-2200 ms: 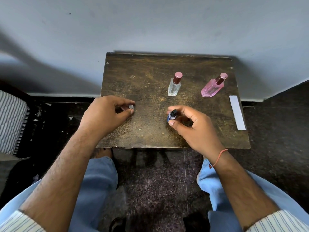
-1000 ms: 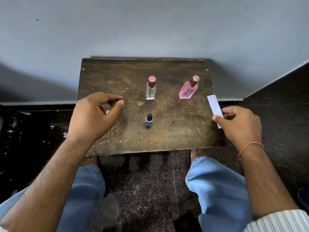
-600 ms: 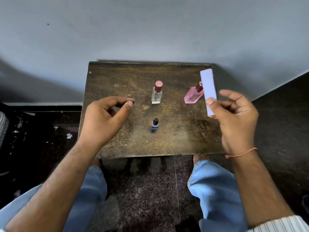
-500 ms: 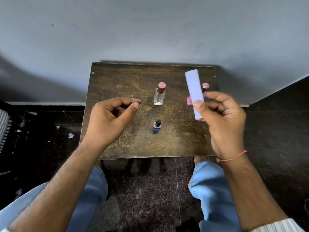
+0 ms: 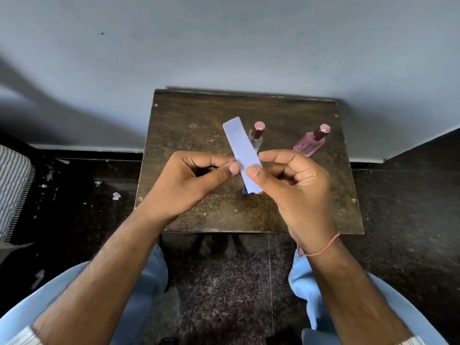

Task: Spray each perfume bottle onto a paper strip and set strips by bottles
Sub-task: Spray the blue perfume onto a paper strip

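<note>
A white paper strip (image 5: 241,148) stands nearly upright above the middle of the small wooden table (image 5: 194,120). My right hand (image 5: 296,188) pinches its lower part between thumb and fingers. My left hand (image 5: 189,180) pinches the strip's left edge with thumb and forefinger. Behind the strip stands a clear bottle (image 5: 256,136) with a dark red cap. A pink bottle (image 5: 311,144) with a pink-topped cap leans at the back right. Only a sliver of the small blue bottle (image 5: 244,190) shows, the rest hidden behind the strip and my right hand.
The table stands against a grey wall (image 5: 224,46). Dark floor (image 5: 219,282) with paper scraps (image 5: 115,195) lies to the left. A striped cloth (image 5: 12,185) shows at the left edge. My knees in light blue trousers (image 5: 311,290) sit below the table's front edge.
My right hand has carried the strip from the table's right edge to the middle. My left hand rose from the table and took hold of the strip's left edge.
</note>
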Demonstrator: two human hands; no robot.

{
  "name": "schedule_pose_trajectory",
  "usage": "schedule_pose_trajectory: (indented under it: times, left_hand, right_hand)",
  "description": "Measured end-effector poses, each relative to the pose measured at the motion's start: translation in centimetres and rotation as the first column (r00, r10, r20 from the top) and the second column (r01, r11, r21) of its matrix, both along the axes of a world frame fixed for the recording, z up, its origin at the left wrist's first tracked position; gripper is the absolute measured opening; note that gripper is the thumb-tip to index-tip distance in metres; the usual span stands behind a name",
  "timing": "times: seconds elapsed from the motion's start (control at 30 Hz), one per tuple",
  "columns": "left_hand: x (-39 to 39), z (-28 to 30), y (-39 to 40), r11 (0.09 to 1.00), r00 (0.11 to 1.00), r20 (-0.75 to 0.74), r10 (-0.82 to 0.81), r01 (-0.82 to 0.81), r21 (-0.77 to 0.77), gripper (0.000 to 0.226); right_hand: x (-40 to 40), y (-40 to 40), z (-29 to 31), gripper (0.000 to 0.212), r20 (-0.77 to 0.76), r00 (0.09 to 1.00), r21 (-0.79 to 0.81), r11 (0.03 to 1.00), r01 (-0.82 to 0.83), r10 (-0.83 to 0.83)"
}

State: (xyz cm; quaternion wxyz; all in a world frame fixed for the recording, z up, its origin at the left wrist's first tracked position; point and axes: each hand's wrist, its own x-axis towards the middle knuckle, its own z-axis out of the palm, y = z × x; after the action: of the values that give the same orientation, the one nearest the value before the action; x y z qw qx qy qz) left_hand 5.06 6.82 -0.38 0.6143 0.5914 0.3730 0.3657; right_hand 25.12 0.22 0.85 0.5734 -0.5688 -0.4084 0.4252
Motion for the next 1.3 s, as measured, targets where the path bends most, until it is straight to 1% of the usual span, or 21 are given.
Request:
schedule_pose_trajectory:
  times: [0.1,0.23,0.37,0.5,0.63,0.77,0.83,1.1,1.3]
  left_hand:
    - [0.0,0.0,0.1,0.999,0.999,0.006,0.038,-0.038,-0.019,0.018]
    - [0.7,0.1,-0.2,0.996,1.000,0.015,0.027,-0.026,-0.079,0.024]
    - [0.8,0.1,0.2,0.994,0.999,0.029,0.024,-0.021,-0.105,0.012]
    - [0.9,0.5,0.4,0.992,1.000,0.031,-0.004,0.008,-0.130,0.006]
    - [1.1,0.7,0.4,0.991,0.999,0.051,0.013,-0.006,-0.132,0.011]
    - [1.5,0.6,0.4,0.991,0.998,0.039,0.051,-0.046,-0.129,0.022]
    - [1.6,0.5,0.4,0.991,0.998,0.025,0.058,-0.055,-0.118,0.024]
    - [2.2,0.8,-0.1,0.994,0.998,0.035,0.048,-0.044,-0.096,0.036]
    - [2.2,1.1,-0.2,0.993,0.998,0.011,0.061,-0.059,-0.101,0.036]
  right_hand:
    - [-0.2,-0.3,-0.1,0.022,0.010,1.000,-0.008,1.000,-0.008,0.008]
    - [-0.2,-0.3,-0.4,0.022,-0.012,1.000,-0.029,1.000,-0.008,0.008]
    - [-0.2,-0.2,-0.4,0.019,-0.027,1.000,-0.019,1.000,-0.013,0.013]
    - [0.0,-0.2,-0.2,0.019,-0.028,1.000,-0.012,1.000,-0.013,0.013]
    - [0.2,-0.2,-0.2,0.020,-0.022,1.000,-0.006,1.000,-0.006,0.006]
    - [0.3,-0.1,-0.1,0.021,-0.028,1.000,-0.003,1.000,0.009,-0.009]
    - [0.4,-0.1,-0.1,0.020,-0.026,1.000,-0.002,1.000,0.014,-0.014]
    - [0.1,-0.4,-0.3,0.018,0.083,0.994,0.032,0.997,0.074,-0.076]
    - [-0.3,-0.6,-0.6,0.019,0.155,0.981,0.106,0.989,0.098,-0.114]
